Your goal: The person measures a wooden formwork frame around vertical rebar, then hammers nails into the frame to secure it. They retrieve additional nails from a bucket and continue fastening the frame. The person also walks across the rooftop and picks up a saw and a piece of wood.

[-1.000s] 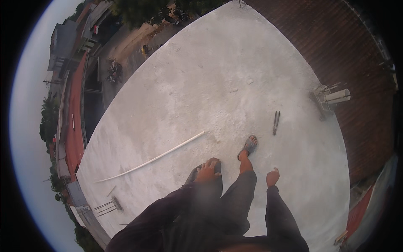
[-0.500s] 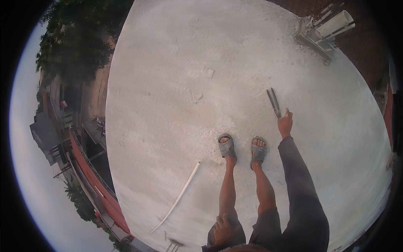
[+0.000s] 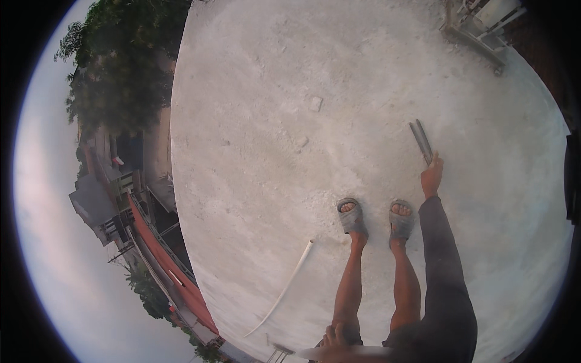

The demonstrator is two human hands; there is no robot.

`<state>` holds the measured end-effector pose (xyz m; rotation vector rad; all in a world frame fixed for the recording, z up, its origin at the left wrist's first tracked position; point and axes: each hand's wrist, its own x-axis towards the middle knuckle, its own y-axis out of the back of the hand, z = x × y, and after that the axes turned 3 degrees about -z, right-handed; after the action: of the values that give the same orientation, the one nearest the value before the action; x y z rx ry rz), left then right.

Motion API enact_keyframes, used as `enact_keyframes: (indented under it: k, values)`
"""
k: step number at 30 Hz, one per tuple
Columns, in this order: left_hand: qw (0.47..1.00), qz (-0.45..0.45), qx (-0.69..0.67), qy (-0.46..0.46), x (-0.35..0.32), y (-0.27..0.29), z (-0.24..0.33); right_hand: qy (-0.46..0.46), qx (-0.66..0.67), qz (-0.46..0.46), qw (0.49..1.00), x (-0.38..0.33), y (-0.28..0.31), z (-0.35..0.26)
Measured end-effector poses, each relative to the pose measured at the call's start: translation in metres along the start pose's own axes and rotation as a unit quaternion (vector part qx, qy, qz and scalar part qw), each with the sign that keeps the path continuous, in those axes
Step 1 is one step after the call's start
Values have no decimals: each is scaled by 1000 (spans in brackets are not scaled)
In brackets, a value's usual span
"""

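I stand on a pale concrete roof slab (image 3: 290, 121), feet in grey sandals (image 3: 351, 216). My right hand (image 3: 431, 175) stretches out in a dark sleeve, fingers extended. Its fingertips are at the near end of a dark, long two-armed metal tool (image 3: 422, 140) lying on the concrete. I cannot tell whether they touch it. My left hand (image 3: 333, 336) hangs low by my left knee at the bottom edge. A pale blurred streak (image 3: 357, 351) crosses just beneath it, and I cannot tell whether the hand grips it.
A thin white pipe (image 3: 284, 289) lies on the slab to my left, near the roof edge, with a drop to houses and trees (image 3: 121, 91) beyond. A metal frame structure (image 3: 478, 24) stands at the far right corner.
The view has swung and steadied over my feet. My right arm has reached further forward toward the dark tool. The tool and the pipe have stayed in place.
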<state>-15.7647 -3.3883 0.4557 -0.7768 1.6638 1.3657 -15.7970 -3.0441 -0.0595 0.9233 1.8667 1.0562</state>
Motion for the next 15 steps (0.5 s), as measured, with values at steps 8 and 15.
enact_keyframes:
  k: [8,15]
  values:
    - [1000,3,-10,-19,-9,6,-5,-73,43,-94,992,-11,41,-47]
    - [999,12,-8,-50,-29,8,-16,-196,270,-175,926,-46,48,-111]
